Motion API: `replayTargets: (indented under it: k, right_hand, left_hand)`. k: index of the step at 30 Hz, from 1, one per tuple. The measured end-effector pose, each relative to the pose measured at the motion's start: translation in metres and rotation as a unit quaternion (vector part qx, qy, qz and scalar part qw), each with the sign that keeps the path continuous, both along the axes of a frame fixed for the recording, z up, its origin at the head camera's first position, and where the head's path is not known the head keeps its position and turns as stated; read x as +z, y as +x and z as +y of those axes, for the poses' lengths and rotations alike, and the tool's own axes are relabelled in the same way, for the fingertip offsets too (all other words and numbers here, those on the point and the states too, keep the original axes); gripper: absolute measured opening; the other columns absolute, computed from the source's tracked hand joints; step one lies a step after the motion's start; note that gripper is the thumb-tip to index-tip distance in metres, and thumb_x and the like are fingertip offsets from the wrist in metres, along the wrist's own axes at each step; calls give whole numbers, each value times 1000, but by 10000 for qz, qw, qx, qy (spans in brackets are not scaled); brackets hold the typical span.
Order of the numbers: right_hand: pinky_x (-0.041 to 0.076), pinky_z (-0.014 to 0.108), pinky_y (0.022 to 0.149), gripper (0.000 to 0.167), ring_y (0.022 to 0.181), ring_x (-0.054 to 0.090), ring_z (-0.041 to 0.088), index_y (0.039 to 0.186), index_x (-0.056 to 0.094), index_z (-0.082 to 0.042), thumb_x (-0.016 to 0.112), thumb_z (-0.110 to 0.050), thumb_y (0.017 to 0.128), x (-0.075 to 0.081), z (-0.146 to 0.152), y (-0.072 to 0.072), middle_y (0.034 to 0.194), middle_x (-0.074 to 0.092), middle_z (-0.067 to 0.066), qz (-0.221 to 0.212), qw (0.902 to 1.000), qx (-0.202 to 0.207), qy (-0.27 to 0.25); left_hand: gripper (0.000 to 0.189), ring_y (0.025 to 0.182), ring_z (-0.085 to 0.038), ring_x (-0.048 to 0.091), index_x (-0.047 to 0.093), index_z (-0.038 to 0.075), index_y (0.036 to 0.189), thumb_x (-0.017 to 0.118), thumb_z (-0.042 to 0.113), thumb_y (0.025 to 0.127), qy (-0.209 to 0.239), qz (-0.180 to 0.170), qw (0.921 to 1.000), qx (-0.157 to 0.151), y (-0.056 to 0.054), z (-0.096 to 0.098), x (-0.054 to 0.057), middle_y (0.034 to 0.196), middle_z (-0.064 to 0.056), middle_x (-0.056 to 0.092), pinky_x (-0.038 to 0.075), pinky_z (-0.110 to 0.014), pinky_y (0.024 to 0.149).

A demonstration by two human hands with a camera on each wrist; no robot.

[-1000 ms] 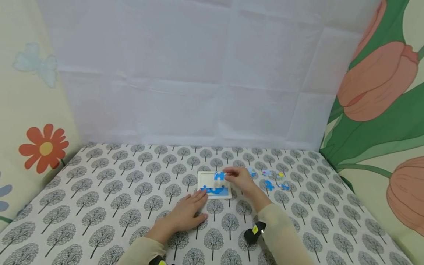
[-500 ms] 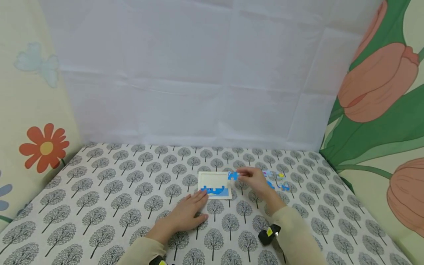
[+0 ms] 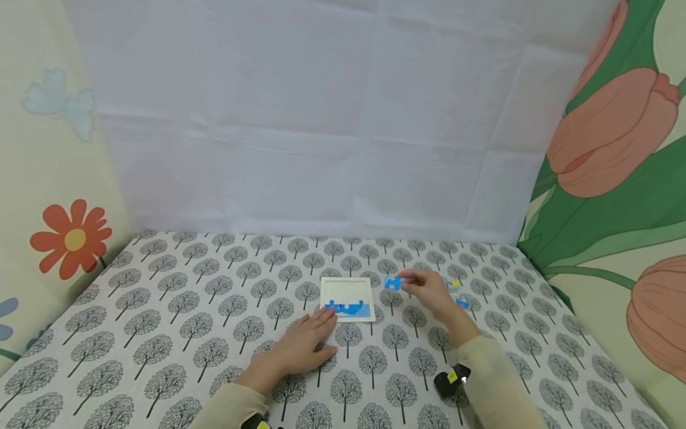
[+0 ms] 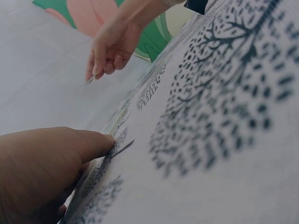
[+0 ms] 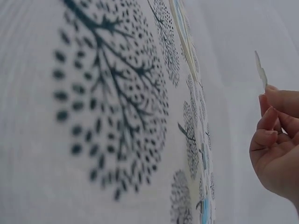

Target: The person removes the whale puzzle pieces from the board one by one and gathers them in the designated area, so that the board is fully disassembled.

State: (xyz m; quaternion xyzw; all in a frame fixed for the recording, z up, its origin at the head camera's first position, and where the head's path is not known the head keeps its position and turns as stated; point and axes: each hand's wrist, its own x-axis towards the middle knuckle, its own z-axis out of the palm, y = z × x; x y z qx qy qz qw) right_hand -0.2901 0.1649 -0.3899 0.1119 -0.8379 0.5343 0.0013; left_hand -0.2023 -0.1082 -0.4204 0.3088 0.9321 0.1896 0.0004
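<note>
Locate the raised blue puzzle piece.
In the head view, the raised blue puzzle piece is just right of centre, pinched by the right hand, to the right of the white frame.

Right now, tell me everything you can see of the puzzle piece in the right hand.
The puzzle piece is thin and flat, its face blue, with a notch in its near edge. Seen edge-on, it looks pale; I can't tell whether it is wood or card. The right hand's fingers pinch it, hiding part of it, above the tree-print cloth, right of the white frame, touching neither.
</note>
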Motion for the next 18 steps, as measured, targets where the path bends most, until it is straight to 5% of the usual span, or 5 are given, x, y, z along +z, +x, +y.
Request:
replayTargets:
  k: [18]
  right_hand:
    - [46,38,73,25,82,50,20,106,57,4,57,-1,81,0,29,3,90,54,9,-65,9998,12,169]
  left_hand:
    - [59,125,-29,19,33,-4,130,49,31,86,-12,100,9999,-25,-1,0,-2,137,-16,24,17,-48,98]
